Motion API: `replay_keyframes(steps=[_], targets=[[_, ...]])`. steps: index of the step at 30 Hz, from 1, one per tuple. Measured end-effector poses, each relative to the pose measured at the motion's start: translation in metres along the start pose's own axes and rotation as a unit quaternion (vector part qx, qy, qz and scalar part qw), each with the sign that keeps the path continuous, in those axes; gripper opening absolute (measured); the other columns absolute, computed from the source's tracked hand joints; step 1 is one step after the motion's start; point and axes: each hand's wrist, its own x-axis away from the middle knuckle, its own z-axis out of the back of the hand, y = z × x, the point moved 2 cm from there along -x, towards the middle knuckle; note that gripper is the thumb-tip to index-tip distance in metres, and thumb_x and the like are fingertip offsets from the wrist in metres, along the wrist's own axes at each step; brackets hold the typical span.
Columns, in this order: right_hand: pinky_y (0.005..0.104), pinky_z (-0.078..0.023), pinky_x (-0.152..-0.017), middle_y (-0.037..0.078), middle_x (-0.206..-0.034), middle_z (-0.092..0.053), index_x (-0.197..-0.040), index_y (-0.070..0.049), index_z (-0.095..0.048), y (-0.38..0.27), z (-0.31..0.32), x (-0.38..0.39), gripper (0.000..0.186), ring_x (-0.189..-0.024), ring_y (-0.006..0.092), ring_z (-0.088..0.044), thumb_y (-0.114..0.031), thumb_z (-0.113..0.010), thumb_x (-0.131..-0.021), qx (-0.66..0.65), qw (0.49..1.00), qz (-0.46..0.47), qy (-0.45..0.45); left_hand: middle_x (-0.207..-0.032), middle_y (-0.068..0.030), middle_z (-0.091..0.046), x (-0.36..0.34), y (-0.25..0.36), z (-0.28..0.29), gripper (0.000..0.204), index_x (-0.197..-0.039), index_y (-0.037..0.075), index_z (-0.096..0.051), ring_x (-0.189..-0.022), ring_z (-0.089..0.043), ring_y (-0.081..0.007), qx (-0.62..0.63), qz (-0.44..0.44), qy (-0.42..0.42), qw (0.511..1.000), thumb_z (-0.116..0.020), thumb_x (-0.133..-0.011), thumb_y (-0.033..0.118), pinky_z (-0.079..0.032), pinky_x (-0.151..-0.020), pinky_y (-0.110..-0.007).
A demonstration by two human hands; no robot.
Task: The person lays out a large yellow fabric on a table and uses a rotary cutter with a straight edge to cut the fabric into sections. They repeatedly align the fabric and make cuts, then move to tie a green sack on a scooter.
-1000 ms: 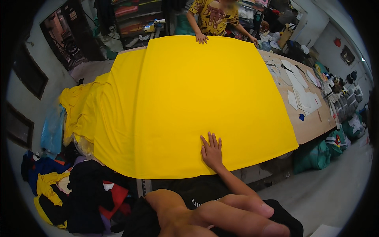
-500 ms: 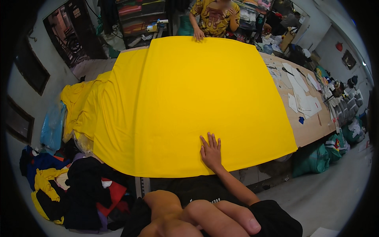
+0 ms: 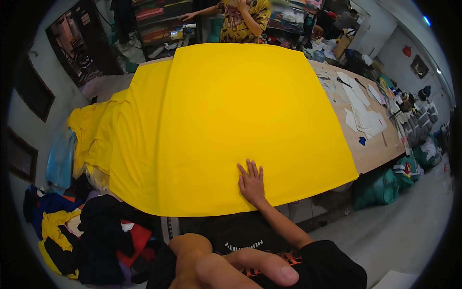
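A large sheet of yellow fabric [image 3: 240, 106] covers most of the table, smooth in the middle and bunched in folds at the left. My right hand [image 3: 251, 185] lies flat on it near the front edge, fingers spread, holding nothing. Close to the camera, at the bottom of the picture, my left hand [image 3: 236, 269] looms large. One of its fingers stretches to the right; the others are bent or cut off by the lower edge, so whether it holds anything is hidden. Across the table stands a person [image 3: 243, 21], one arm reaching left and the other hand raised.
Paper pattern pieces [image 3: 361, 113] and black scissors [image 3: 343, 82] lie on the table's bare right part [image 3: 370, 154]. A heap of dark, red and yellow cloth [image 3: 103, 236] is at the lower left. Green sacks [image 3: 378, 188] sit under the right side. Shelves [image 3: 161, 21] stand behind.
The person opposite has taken a hand off the fabric's far edge and stretched an arm left. My left hand has shifted slightly, its fingers parting. My right hand stays flat on the fabric.
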Motion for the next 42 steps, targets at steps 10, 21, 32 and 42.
replay_keyframes(steps=[10,21,32,42], targets=[[0.0593,-0.015,-0.124,0.021,-0.161,-0.036,-0.151,-0.015,-0.049,0.001,-0.003,-0.001,0.05,-0.151,0.0389,-0.03,-0.023,-0.052,-0.101,0.018,1.0,0.008,0.003,-0.126,-0.0015,-0.058,-0.031,-0.032,0.111,0.031,-0.125,0.012,-0.055,-0.128,-0.049,-0.0237,0.094,-0.015,-0.048,0.994,-0.053,-0.104,0.035,-0.038,-0.108,-0.041],[0.0581,-0.013,-0.125,0.019,-0.162,-0.034,-0.151,-0.014,-0.049,-0.004,-0.005,-0.001,0.05,-0.153,0.0364,-0.026,-0.02,-0.051,-0.101,0.04,0.999,0.02,-0.018,-0.093,-0.0056,-0.066,0.133,-0.059,0.335,0.03,-0.093,0.004,-0.057,-0.085,-0.059,-0.0135,-0.461,0.191,0.404,0.767,-0.053,-0.108,0.03,-0.046,-0.085,-0.031],[0.0593,-0.014,-0.124,0.022,-0.162,-0.033,-0.151,-0.012,-0.048,-0.007,-0.004,-0.002,0.051,-0.152,0.0397,-0.026,-0.017,-0.05,-0.1,0.036,0.999,0.028,-0.025,-0.109,-0.0111,-0.07,0.132,-0.074,0.339,0.03,-0.118,-0.001,-0.063,-0.103,-0.066,-0.0197,-0.48,0.222,0.376,0.761,-0.053,-0.108,0.024,-0.05,-0.095,-0.032],[0.0587,-0.014,-0.124,0.022,-0.164,-0.03,-0.152,-0.012,-0.046,-0.009,-0.005,-0.002,0.052,-0.152,0.0408,-0.025,-0.015,-0.049,-0.101,0.042,0.998,0.031,-0.036,-0.156,-0.0252,-0.044,0.115,-0.094,0.367,0.058,-0.156,0.001,-0.038,-0.146,-0.042,-0.0378,-0.573,0.195,0.311,0.732,-0.046,-0.109,0.034,-0.034,-0.119,-0.04]])
